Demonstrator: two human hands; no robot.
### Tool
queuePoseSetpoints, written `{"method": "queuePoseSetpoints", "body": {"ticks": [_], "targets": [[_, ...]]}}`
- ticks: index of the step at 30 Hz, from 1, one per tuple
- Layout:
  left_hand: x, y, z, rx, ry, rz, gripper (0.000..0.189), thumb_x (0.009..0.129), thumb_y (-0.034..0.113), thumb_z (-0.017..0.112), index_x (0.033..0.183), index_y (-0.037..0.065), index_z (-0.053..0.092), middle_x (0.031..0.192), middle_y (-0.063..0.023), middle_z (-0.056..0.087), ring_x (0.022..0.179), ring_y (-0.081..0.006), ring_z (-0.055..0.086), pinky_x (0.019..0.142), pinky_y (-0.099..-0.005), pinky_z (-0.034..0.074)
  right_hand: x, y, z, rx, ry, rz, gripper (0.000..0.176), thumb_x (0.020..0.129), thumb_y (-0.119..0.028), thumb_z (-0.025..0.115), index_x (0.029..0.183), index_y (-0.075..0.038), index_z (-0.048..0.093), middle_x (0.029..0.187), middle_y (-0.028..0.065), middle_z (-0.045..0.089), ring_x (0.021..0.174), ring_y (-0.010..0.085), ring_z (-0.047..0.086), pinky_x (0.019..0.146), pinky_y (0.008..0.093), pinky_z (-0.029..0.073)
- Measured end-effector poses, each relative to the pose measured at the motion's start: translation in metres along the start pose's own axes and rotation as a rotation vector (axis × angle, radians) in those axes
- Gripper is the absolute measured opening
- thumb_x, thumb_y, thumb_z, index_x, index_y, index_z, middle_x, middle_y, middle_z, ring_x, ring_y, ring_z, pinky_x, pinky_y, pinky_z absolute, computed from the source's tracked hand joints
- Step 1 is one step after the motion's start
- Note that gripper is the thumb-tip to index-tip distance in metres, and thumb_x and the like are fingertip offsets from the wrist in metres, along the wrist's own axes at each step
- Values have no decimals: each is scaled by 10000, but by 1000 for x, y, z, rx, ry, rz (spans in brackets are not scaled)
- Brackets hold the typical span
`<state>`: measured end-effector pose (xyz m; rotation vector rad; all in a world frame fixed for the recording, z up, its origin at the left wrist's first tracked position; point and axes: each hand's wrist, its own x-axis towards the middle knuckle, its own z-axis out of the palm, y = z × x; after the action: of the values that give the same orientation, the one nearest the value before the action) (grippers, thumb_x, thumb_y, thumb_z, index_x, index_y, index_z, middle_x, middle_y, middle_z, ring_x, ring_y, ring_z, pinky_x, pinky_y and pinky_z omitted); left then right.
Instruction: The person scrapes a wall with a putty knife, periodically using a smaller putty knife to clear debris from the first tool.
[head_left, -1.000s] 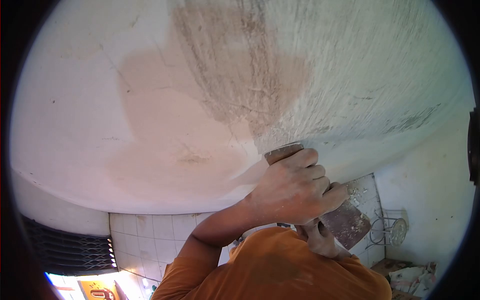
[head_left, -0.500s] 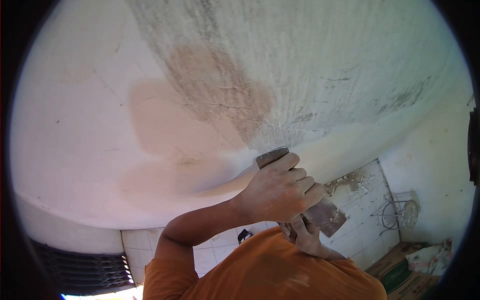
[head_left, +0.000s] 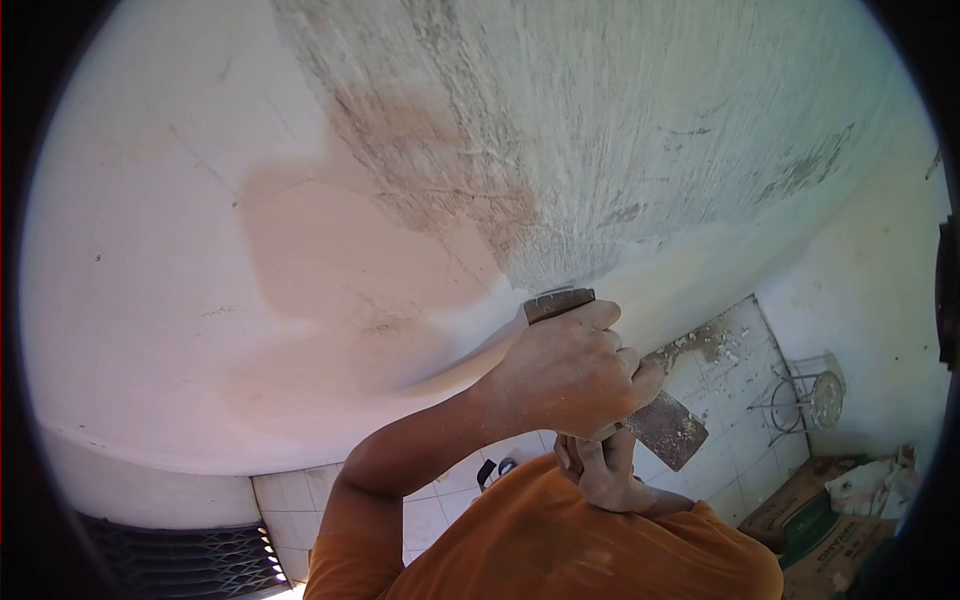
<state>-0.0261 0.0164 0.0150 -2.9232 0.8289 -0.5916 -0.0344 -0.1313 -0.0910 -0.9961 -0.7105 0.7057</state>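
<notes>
My left hand [head_left: 570, 375] is closed around a scraper, mostly hidden by the fingers. Its dark blade [head_left: 559, 303] meets the wall [head_left: 570, 150] at the lower edge of a rough grey scraped area. Just below, my right hand [head_left: 608, 473] grips a second, wider scraper, whose blade [head_left: 668, 430] points to the lower right and carries pale crumbs. The two hands are close together in front of the orange shirt. Left of the blades, a smooth pinkish damp patch [head_left: 360, 245] marks the wall.
Pale debris [head_left: 710, 342] lies on the tiled floor [head_left: 725, 410] at the right. Near the side wall is a round metal-framed stool [head_left: 824, 401]. Cardboard [head_left: 835, 550] and a white bag [head_left: 875, 488] are at the lower right. A dark grille [head_left: 185, 550] shows at the lower left.
My left hand and its scraper have moved slightly right, and the blade now lies flatter in view. The other blade has shifted a little right. The whole view has shifted slightly.
</notes>
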Motion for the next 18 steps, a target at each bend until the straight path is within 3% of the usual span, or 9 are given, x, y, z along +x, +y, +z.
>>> {"method": "queuePoseSetpoints", "body": {"ticks": [8,18], "targets": [[10,-4,-5,-7,111,-21,58,682,200,601,670,162,559,540,39,501,541,-111,545,635,-256,410,9,-5,2,93,65,-84,347,1014,-224,426,734,-21,451,492,-18,338,411,68,312,429,224,367],[15,-2,-8,-16,184,-113,63,681,214,596,664,176,548,534,38,482,544,-115,537,617,-252,399,8,-9,-12,26,78,22,327,1012,-225,430,763,-17,472,483,-21,341,419,65,336,426,242,368]]}}
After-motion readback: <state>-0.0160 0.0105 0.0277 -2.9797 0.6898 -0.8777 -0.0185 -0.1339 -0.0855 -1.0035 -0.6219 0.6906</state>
